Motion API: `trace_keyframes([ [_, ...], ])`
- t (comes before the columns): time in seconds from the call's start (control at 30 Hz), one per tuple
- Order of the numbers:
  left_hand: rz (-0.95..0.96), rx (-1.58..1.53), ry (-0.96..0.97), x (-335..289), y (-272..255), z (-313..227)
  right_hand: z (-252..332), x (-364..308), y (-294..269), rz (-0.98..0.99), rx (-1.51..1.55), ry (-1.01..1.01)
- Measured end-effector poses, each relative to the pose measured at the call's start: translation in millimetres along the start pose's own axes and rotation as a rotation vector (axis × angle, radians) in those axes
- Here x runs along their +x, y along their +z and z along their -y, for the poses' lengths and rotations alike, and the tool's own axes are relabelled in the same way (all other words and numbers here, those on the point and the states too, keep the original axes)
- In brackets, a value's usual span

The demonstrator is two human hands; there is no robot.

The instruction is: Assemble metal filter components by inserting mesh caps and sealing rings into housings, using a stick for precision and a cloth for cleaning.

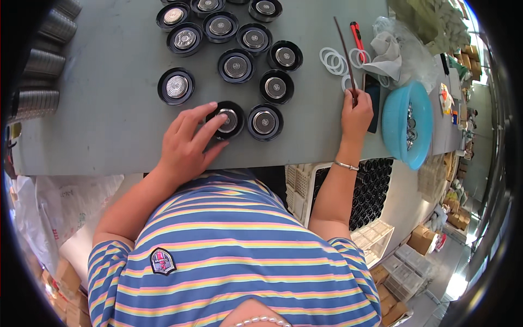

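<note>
My left hand is on a round black lid with a metal disc in its centre. Its fingers reach over the lid's rim and disc, and the thumb lies by the near edge. Another black lid sits just to the right, and several more, such as one lid, stand farther back. Pinched in my right hand is a thin dark brown stick, pointing away over the table. Beyond that hand lie several white rings, one close to the stick.
A blue plastic basin with small metal parts stands at the right. A dark phone-like slab lies beside my right hand. Farther back are a red cutter and a clear plastic bag. Stacked metal pieces line the left. Below the table edge is a crate.
</note>
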State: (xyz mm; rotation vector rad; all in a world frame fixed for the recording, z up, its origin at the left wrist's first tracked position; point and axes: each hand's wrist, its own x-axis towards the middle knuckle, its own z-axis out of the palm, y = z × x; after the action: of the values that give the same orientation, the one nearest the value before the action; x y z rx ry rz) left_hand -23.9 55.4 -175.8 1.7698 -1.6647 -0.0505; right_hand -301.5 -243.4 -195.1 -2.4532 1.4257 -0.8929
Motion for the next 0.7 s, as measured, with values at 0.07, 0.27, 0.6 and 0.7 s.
trace_keyframes([
  [0.07, 0.005, -0.022, 0.005, -3.9, -2.2, -1.7, -0.1, 0.0, -1.9, -0.166, -0.014, -0.035],
  [0.27, 0.014, -0.069, 0.021, -5.2, -10.0, -0.6, 27.5, 3.2, -21.8, -0.095, 0.937, 0.470],
  [0.6, -0.113, -0.290, -0.156, -6.7, -10.1, 8.6, 181.9, -65.7, -10.4, 0.168, 0.780, -0.070],
  [0.7, -0.116, -0.320, -0.161, -10.4, -4.4, 10.7, 196.8, -72.3, -6.4, 0.369, 0.612, -0.485],
])
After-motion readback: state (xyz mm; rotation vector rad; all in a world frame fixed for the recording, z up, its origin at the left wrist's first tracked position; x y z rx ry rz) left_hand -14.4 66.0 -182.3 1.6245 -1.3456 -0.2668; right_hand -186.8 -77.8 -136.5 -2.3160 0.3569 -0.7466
